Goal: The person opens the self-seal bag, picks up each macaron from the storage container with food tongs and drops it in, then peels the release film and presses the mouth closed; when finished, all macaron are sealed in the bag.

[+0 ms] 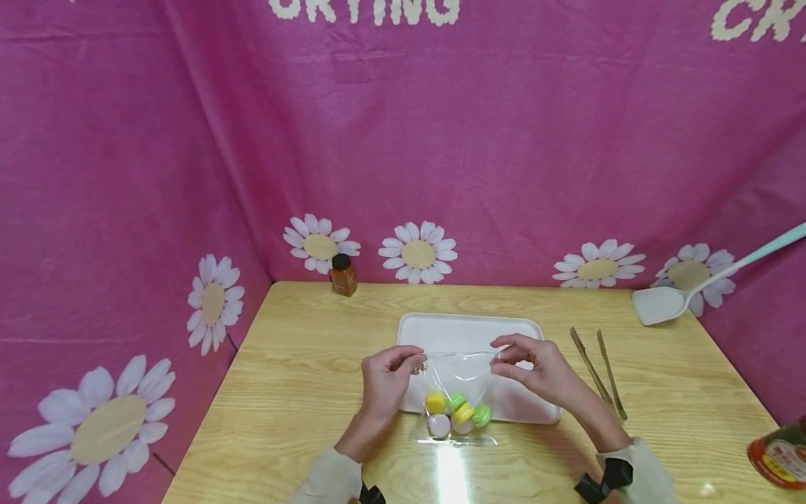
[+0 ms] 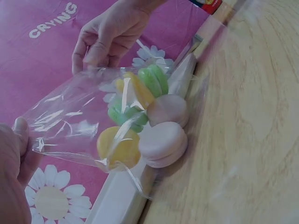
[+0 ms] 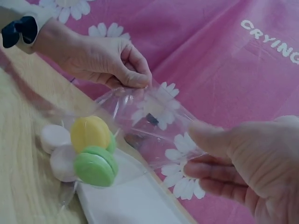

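A clear plastic bag [image 1: 462, 369] hangs between both hands, with several macarons in its bottom: yellow macarons [image 2: 118, 147], green macarons [image 3: 96, 166] and pale lilac macarons [image 2: 163, 143]. My left hand [image 1: 385, 381] pinches the bag's upper left corner between thumb and forefinger. At the opposite upper corner, my right hand [image 1: 540, 367] pinches the film the same way. The bag's filled end is over the near edge of a white rectangular tray [image 1: 469, 323]. No macarons show on the visible part of the tray.
Metal tongs [image 1: 595, 374] lie right of the tray. A white spatula with a mint handle [image 1: 661, 306] rests at the back right. A spice jar [image 1: 343, 275] stands at the back left, and a labelled can [image 1: 781, 455] is at the right edge. Pink curtains [image 1: 491, 140] surround the wooden table [image 1: 283, 392].
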Demonstrator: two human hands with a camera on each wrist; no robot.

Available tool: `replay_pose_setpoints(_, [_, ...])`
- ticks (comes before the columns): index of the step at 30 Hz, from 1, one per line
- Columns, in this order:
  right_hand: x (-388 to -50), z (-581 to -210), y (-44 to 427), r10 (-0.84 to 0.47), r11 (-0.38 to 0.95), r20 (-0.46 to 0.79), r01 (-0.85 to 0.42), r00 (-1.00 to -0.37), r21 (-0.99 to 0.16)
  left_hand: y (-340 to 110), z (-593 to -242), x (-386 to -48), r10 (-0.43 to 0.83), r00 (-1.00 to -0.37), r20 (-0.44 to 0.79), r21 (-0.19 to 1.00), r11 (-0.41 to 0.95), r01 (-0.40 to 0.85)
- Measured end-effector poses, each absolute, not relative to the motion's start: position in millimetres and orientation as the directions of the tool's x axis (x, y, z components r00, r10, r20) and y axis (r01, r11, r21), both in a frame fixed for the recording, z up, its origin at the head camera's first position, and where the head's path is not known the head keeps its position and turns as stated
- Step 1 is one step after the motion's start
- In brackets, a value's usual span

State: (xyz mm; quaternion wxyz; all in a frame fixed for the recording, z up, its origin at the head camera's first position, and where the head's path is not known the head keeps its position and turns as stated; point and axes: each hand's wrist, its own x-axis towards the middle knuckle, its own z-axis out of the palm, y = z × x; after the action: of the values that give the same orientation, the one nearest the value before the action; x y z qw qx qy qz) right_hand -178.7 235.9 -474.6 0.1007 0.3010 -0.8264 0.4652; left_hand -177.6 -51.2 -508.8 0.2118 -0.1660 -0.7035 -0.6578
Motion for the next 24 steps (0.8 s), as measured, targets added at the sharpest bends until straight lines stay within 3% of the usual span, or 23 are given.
replay_pose_setpoints(6, [-188,-465,231,-0.467,0.520,0.443,-0.643,-0.765,-0.562,-50,-507,-175,-0.033,-0.848,0.528,0.848,0.063,0.526])
replay_pose_setpoints(16, [-198,-438,199,-0.560,0.590,0.319,-0.638,-0.765,-0.494,-52,-501,-174,0.006,-0.817,0.577,0.803,0.174,0.569])
replay_pose_setpoints(24, [-204,-431,164,-0.686,0.514,0.273,-0.715,-0.674,-0.474,-51,-498,-176,0.055,-0.809,0.585,0.794,0.161,0.586])
